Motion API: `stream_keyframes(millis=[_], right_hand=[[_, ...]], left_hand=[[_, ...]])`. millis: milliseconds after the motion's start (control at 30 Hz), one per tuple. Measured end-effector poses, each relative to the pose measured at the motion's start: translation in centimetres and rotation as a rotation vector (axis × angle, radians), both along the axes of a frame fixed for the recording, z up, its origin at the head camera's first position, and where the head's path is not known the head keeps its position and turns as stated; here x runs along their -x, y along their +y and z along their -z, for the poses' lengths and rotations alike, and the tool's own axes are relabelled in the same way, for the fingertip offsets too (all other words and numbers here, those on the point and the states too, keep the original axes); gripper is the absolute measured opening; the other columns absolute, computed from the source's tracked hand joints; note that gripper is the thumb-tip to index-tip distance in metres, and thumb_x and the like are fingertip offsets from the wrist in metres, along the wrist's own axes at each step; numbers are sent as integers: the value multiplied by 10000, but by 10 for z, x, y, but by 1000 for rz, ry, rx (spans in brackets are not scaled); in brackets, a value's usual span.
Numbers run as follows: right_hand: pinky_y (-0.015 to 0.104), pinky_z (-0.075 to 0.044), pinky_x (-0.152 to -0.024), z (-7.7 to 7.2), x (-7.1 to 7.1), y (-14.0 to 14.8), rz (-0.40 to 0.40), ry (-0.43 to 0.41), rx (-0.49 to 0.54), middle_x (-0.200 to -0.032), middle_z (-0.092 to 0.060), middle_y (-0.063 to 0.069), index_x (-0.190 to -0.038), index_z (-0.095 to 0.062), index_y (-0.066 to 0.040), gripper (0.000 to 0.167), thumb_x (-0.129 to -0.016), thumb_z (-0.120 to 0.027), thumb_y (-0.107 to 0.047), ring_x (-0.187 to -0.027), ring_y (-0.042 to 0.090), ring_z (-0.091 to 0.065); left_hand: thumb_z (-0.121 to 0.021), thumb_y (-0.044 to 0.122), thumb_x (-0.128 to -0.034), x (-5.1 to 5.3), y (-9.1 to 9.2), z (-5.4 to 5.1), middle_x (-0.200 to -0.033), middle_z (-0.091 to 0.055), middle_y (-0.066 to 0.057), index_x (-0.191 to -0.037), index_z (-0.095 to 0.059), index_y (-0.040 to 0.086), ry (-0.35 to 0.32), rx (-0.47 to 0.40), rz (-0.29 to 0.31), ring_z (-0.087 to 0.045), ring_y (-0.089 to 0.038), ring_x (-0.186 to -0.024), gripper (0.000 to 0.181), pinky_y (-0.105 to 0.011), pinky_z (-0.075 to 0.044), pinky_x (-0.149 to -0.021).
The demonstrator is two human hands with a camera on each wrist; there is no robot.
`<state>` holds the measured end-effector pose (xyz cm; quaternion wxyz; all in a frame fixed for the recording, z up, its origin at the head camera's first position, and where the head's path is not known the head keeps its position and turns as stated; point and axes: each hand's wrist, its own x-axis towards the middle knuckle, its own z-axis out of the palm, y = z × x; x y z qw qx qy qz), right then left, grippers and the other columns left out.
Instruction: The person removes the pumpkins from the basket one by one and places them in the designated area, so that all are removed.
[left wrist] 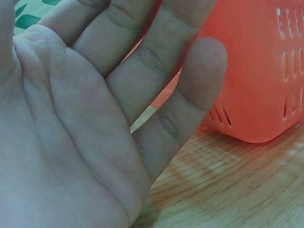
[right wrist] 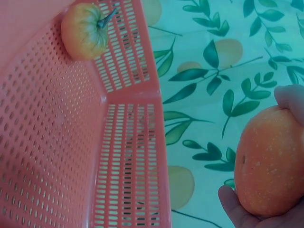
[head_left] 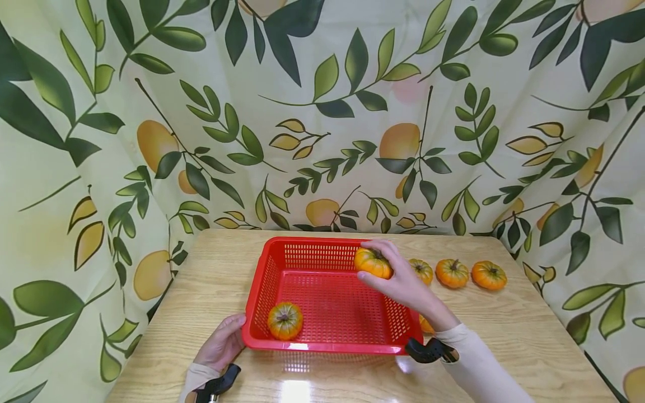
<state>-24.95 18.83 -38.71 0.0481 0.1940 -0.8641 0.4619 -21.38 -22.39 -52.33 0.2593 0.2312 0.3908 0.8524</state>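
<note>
My right hand [head_left: 400, 280] grips a small orange pumpkin [head_left: 372, 263] above the far right corner of a red plastic basket [head_left: 332, 348]. In the right wrist view, fingers and thumb wrap this pumpkin [right wrist: 270, 164], its stem out of sight. Another pumpkin [head_left: 285, 321], stem up, sits inside the basket at the near left corner. My left hand [head_left: 221, 342] is at the basket's left side, fingertips against its rim. The left wrist view shows the palm [left wrist: 71, 123] and only gently bent fingers beside the red wall [left wrist: 256, 76].
Right of the basket, pumpkins stand in a row on the wooden table [head_left: 504, 336]: one partly behind my right hand [head_left: 421, 271], a middle one [head_left: 452, 273] and a far right one [head_left: 489, 275]. Another [head_left: 426, 324] peeks out under my right forearm. A leaf-patterned cloth [head_left: 322, 140] hangs behind.
</note>
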Motion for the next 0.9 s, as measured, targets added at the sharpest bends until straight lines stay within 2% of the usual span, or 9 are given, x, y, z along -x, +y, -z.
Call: stream_keyframes(millis=[333, 667, 900], right_hand=[[270, -569, -804, 2, -3, 20, 106, 25, 1, -1368, -491, 45, -1394, -541, -234, 582, -874, -801, -261, -1080, 246, -571], [256, -554, -847, 0, -6, 40, 177, 27, -8, -1406, -459, 81, -1435, -519, -181, 625, -888, -794, -305, -1130, 261, -564], [204, -554, -801, 0, -9, 56, 219, 67, -35, -1394, -466, 100, -1426, -524, -189, 597, -896, -787, -267, -1100, 266, -567]], left_hand=[[-284, 83, -1093, -1, -1, -1, -1113, -780, 35, -1187, -742, 128, -3, 2, 8, -719, -48, -1026, 470, -211, -531, -920], [-263, 75, -1092, -1, 0, -2, -1121, -779, 31, -1192, -741, 123, -10, -2, 14, -718, -48, -1039, 490, -209, -530, -931], [-266, 75, -1093, 0, 0, 0, -1128, -778, 28, -1188, -742, 125, -4, -8, 20, -715, -52, -1050, 487, -211, -528, -945]])
